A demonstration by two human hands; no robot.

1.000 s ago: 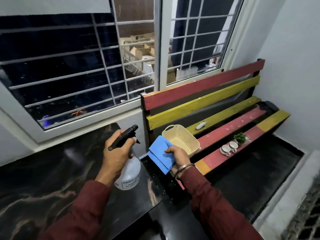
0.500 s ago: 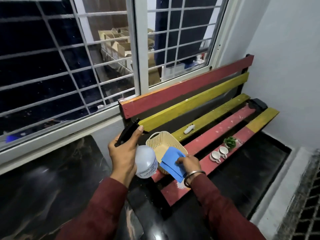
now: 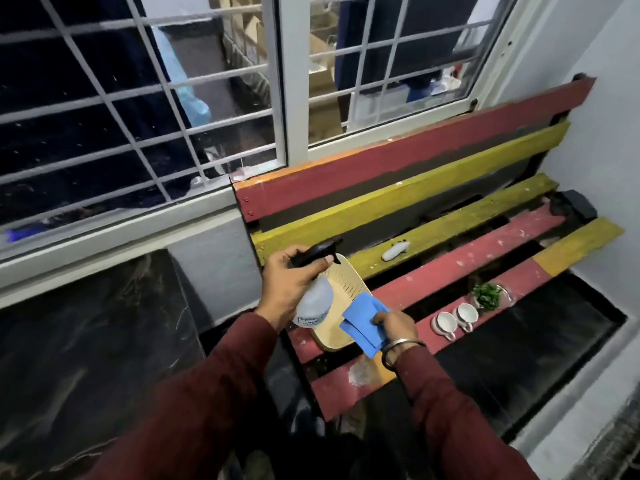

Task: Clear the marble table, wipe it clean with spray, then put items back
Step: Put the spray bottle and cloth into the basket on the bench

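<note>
A dark marble worktop (image 3: 79,344) with pale veining fills the lower left of the frame, below a barred window (image 3: 145,109) that spans the upper left and top centre. To its right, a slatted bench (image 3: 450,244) painted red and yellow runs toward the right edge against a white wall. On its slats lie a cream perforated basket (image 3: 346,296) at centre, a small white object (image 3: 395,250) above it that is too blurred to name, two white cups (image 3: 454,319) right of centre, and just beyond them a small green plant (image 3: 487,296). Both arms, in dark red sleeves, reach in from the bottom edge. The left hand (image 3: 289,287) grips the neck of a clear spray bottle (image 3: 313,303), its black nozzle pointing right over the basket. The right hand (image 3: 396,329), a metal bangle (image 3: 401,351) at the wrist, pinches a folded blue cloth (image 3: 363,323) just beside the bottle, over the basket's near rim.
</note>
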